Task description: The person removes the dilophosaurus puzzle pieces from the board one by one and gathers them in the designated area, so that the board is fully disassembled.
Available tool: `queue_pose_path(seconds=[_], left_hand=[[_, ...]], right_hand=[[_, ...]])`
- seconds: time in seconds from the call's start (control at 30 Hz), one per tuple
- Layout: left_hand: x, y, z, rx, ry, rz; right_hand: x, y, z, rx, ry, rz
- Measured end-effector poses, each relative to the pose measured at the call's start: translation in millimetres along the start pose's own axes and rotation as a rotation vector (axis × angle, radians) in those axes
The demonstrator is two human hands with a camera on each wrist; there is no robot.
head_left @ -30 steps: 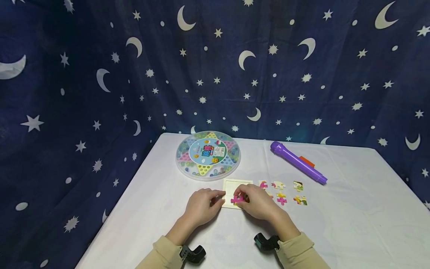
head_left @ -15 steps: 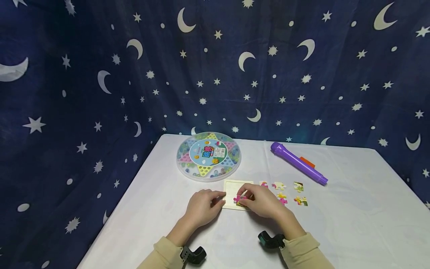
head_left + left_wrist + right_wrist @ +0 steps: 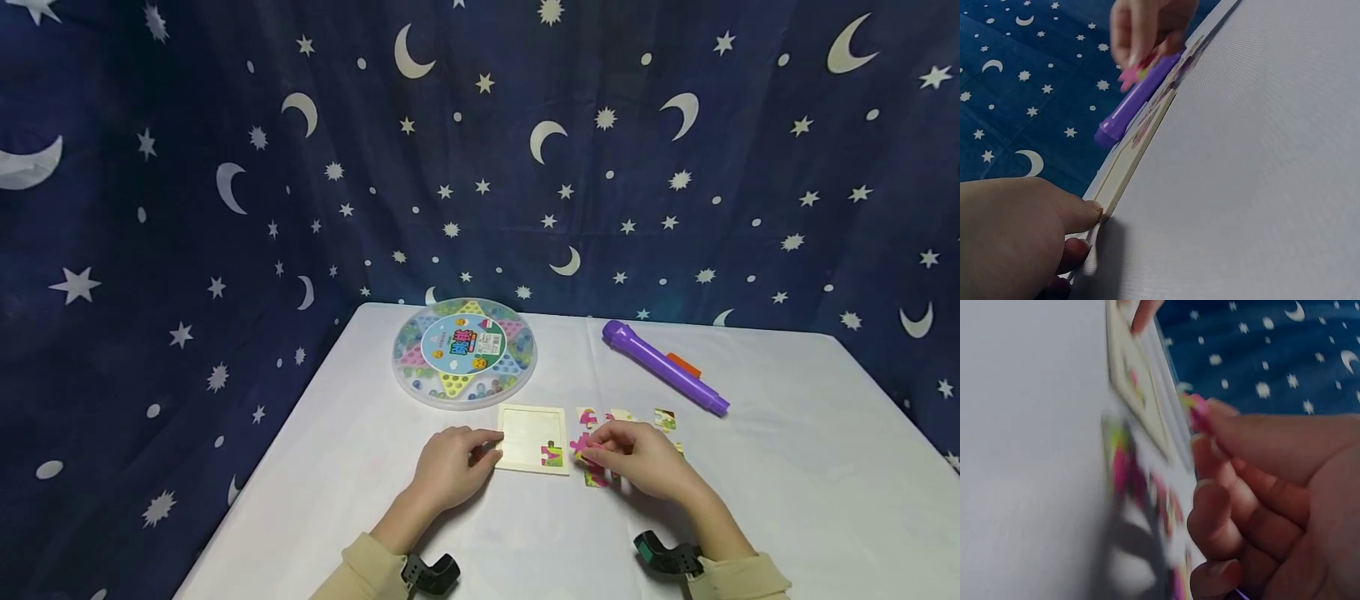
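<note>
My left hand holds the left edge of a pale square puzzle tray between thumb and index finger; the left wrist view shows fingertips right at the tray's corner. A pink and green jigsaw piece lies in the tray's lower right corner. Just right of the tray, my right hand pinches another pink jigsaw piece with thumb and index finger, raised over the table. Beneath and beyond that hand lie several loose pieces, partly hidden by it.
A round, clear-lidded Chinese checkers box with coloured marbles lies behind the tray. At the back right is a purple microphone-shaped tube with an orange part. A dark star-and-moon curtain hangs behind the white table.
My right hand has lifted the pink piece away from the tray and moved right with it, uncovering the piece in the tray's corner. The left hand stays at the tray's edge.
</note>
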State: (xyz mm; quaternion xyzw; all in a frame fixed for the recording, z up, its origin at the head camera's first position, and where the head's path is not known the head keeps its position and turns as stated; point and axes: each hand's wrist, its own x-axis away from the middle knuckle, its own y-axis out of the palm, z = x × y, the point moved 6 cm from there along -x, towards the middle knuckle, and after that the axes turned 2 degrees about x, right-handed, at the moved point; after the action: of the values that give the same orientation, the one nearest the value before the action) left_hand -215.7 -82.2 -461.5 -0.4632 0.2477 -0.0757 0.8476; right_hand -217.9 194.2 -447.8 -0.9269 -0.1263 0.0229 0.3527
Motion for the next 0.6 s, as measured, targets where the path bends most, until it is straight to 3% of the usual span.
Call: queue_pose_path(seconds=[0.1,0.3,0.6], left_hand=[[0.5,0.9,0.2,-0.003,-0.001,0.005],[-0.2,1.3,-0.1,-0.004,-0.002,0.007],[-0.2,0.8,1.3,-0.009,-0.002,0.01]], right_hand=[[15.7,-15.3,14.6,-0.009,0.024,0.035],[33.5,-36.2,31.9,0.079,0.106,0.056],[38.4,-28.0,45.5,0.131,0.181,0.037]])
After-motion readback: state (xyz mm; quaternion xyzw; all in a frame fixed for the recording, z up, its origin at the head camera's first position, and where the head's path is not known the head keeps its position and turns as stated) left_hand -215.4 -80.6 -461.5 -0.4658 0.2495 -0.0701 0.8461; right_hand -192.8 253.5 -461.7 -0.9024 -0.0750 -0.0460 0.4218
